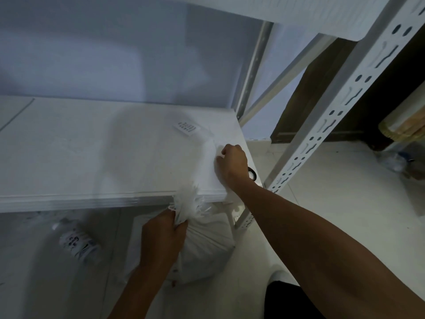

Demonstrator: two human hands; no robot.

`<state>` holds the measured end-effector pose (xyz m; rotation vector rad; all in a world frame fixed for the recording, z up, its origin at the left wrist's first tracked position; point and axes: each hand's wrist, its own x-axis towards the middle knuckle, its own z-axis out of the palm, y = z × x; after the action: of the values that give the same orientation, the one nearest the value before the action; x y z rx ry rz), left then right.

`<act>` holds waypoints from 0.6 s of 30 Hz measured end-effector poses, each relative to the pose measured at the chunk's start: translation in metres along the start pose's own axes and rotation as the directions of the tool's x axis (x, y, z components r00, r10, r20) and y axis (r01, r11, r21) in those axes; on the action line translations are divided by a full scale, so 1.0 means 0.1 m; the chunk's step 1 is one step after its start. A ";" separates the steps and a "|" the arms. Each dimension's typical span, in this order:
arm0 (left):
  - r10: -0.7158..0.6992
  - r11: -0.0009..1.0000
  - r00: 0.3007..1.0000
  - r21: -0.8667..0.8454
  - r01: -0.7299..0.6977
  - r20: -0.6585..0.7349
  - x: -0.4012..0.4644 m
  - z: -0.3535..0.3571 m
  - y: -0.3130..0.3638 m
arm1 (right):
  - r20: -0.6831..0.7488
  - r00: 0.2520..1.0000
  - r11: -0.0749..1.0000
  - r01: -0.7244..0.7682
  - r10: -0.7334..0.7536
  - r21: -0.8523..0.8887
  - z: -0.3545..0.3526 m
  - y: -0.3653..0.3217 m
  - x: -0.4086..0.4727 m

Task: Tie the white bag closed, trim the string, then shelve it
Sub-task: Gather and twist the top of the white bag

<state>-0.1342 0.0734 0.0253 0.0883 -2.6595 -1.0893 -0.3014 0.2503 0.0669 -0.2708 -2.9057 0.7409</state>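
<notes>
The white bag (207, 247) stands on the floor below the front edge of the white shelf board (92, 153). My left hand (163, 238) grips its bunched, frayed neck (187, 203), which pokes up just past the board's edge. My right hand (231, 164) rests on the shelf's right end with fingers curled around something white and thin; it looks like the string, but blur hides where it runs. A black looped handle (252, 173), perhaps scissors, peeks out from behind my right wrist.
A white perforated upright post (340, 111) rises at the right of the shelf. A small printed label (187, 128) lies on the board. A rolled printed object (78, 242) lies on the floor under the shelf. Bottles (395, 160) and a dark cabinet stand at far right.
</notes>
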 end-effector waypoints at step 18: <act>-0.009 0.995 0.995 -0.093 0.018 0.096 0.13 -0.13 0.11 | 0.046 0.995 0.982 0.100 -0.094 -0.159 -0.04 0.02 -0.16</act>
<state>-0.1431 0.0700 0.0447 0.0368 -2.6895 -1.2509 -0.2846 0.2505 0.0683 -0.1314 -2.9946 0.5018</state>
